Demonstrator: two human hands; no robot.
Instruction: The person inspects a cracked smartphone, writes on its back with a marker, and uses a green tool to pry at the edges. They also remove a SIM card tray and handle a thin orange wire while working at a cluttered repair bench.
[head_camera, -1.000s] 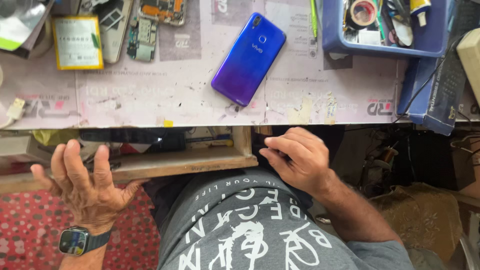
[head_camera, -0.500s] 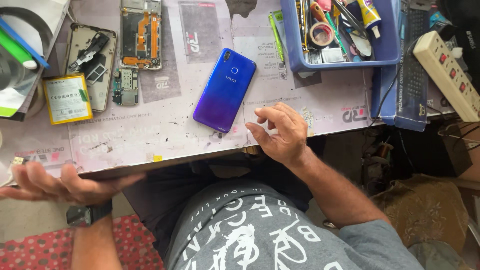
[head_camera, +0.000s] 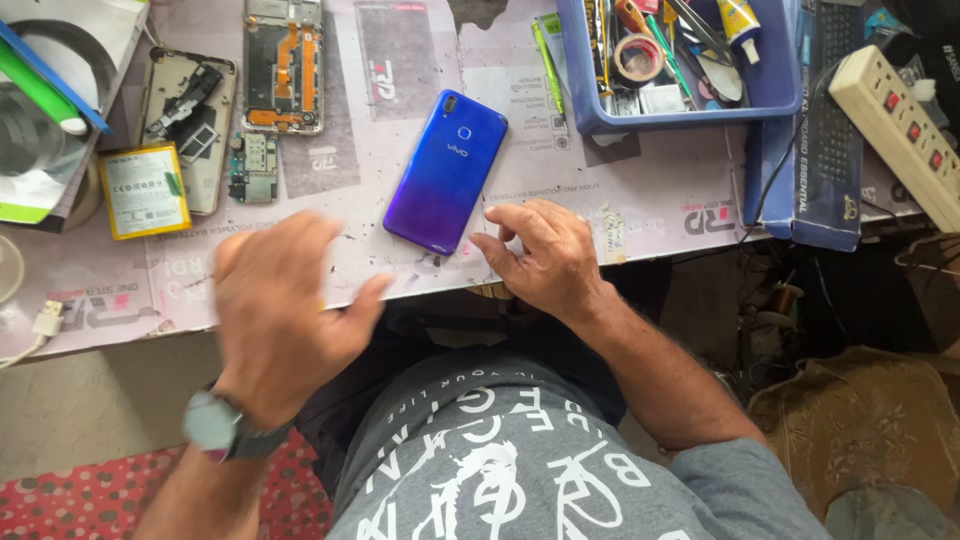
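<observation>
A blue-to-purple phone (head_camera: 447, 171) lies back up on the worn paper-covered bench (head_camera: 650, 200). My right hand (head_camera: 540, 255) rests at the bench's front edge just right of the phone's lower end, fingers bent and apart, fingertips close to the phone, holding nothing. My left hand (head_camera: 285, 310), blurred with a wristwatch on the wrist, hovers open over the bench's front edge, left of and below the phone, holding nothing.
An opened phone frame (head_camera: 284, 65), another open phone body (head_camera: 190, 120), a yellow-edged battery (head_camera: 144, 190) and a small circuit board (head_camera: 253, 168) lie at the left. A blue tray (head_camera: 680, 60) of tools, a blue box (head_camera: 810, 150) and a white power strip (head_camera: 900, 130) sit at the right.
My left hand has risen from below the bench edge up over the front edge. My right hand has slid slightly towards the phone. The view has shifted down the bench.
</observation>
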